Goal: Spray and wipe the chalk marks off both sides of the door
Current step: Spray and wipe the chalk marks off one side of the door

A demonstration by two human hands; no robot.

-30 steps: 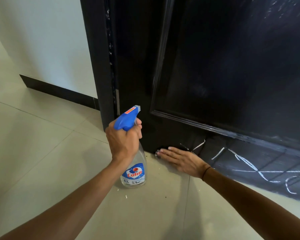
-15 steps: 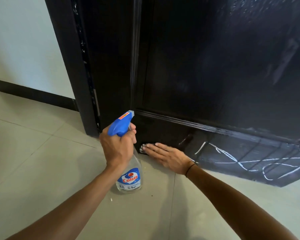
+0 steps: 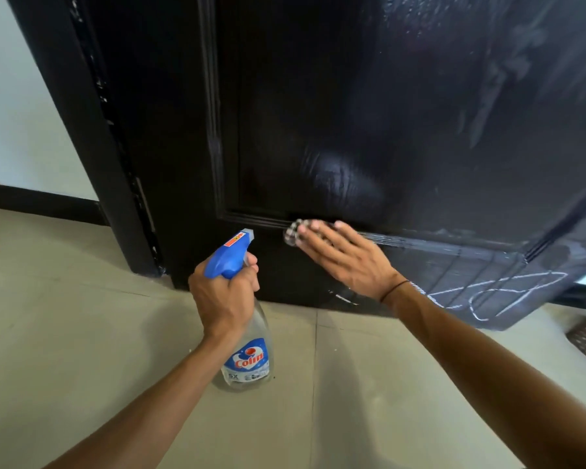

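Chalk marks (image 3: 494, 294) sit on the door's (image 3: 352, 113) bottom rail, to the right of my right hand (image 3: 344, 257) — they run sideways along it. That hand, the nearer one, presses a cloth (image 3: 292, 232) flat with fingers spread. Left hand (image 3: 222, 292) wraps the bottle (image 3: 247, 353) neck. I count one bottle, one cloth, two loops of chalk — maybe more under my arm.

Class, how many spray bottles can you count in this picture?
1: the spray bottle stands on the floor before the door, gripped by the left hand. Others may be out of view.
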